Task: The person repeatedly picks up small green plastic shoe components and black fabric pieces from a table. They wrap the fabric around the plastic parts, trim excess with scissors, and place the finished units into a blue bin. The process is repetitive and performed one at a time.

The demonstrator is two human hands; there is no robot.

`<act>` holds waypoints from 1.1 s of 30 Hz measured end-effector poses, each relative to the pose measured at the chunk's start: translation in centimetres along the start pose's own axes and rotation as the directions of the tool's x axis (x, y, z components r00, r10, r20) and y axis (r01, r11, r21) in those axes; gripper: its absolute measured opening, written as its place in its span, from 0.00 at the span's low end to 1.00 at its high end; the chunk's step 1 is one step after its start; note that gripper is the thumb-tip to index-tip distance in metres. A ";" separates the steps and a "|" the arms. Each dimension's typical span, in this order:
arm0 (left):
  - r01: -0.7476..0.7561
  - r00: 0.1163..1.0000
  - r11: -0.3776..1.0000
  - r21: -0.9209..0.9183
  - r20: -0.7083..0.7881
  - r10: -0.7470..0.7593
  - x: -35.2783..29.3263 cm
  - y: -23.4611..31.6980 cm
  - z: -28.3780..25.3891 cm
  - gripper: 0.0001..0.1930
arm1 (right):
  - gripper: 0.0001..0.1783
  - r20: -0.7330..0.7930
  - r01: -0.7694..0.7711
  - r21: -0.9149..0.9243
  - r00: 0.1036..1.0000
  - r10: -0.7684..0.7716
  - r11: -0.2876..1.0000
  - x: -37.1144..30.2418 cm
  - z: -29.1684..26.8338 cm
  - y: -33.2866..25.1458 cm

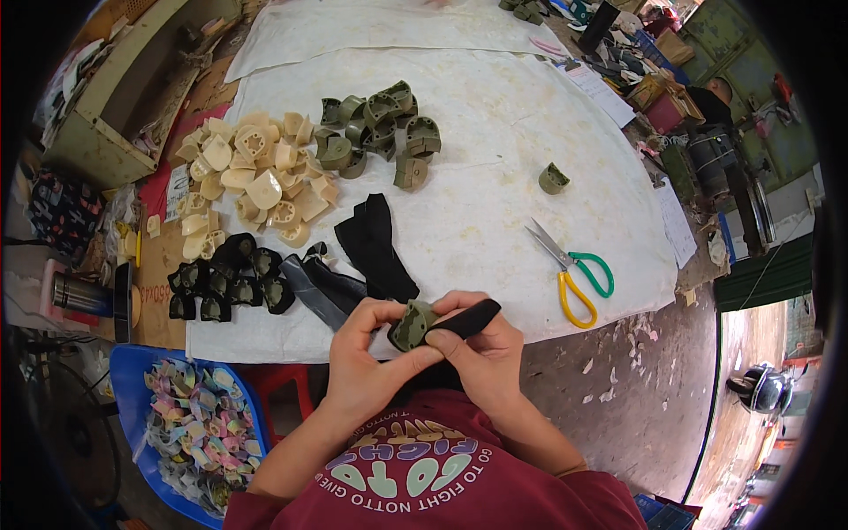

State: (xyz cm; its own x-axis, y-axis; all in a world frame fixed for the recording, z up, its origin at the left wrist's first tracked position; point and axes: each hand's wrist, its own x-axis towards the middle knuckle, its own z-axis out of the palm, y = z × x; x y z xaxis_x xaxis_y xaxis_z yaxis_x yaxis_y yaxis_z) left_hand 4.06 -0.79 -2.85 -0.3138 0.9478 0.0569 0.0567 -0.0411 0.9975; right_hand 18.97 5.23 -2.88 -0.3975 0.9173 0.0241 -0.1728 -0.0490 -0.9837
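Close to the table's front edge, my left hand (367, 358) grips a hollow olive-green shoe heel (413, 325), its cavity facing up. My right hand (486, 353) pinches a black fabric strip (473, 318) that runs against the heel's side; both thumbs meet at the heel's lower edge. Just beyond my hands lie loose black strips (375, 243) and a shinier dark strip (320, 291). Left of these sit several heels wrapped in black (234, 281). Farther back are a pile of cream heels (252, 168) and a cluster of bare olive heels (380, 124).
Scissors (570, 274) with one green and one yellow handle lie partly spread on the white-covered table (495, 115), right of my hands. A lone olive heel (554, 180) stands beyond them. A blue basin (128, 389) of colourful scraps is at lower left, beside a red stool (283, 389).
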 end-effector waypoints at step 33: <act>-0.081 0.966 0.996 0.023 0.249 0.073 0.1 -0.5 -1.3 0.30 | 0.13 0.253 -0.270 -0.110 0.923 0.290 0.957 1.1 -1.0 -2.2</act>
State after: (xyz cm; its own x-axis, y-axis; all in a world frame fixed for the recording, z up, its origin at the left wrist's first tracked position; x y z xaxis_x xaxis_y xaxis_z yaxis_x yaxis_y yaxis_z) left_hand 2.79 -1.08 -3.29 -0.0629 0.9911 0.1172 0.1040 -0.1102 0.9885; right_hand 19.82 6.70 -0.89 -0.6447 0.7327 -0.2178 0.0416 -0.2509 -0.9671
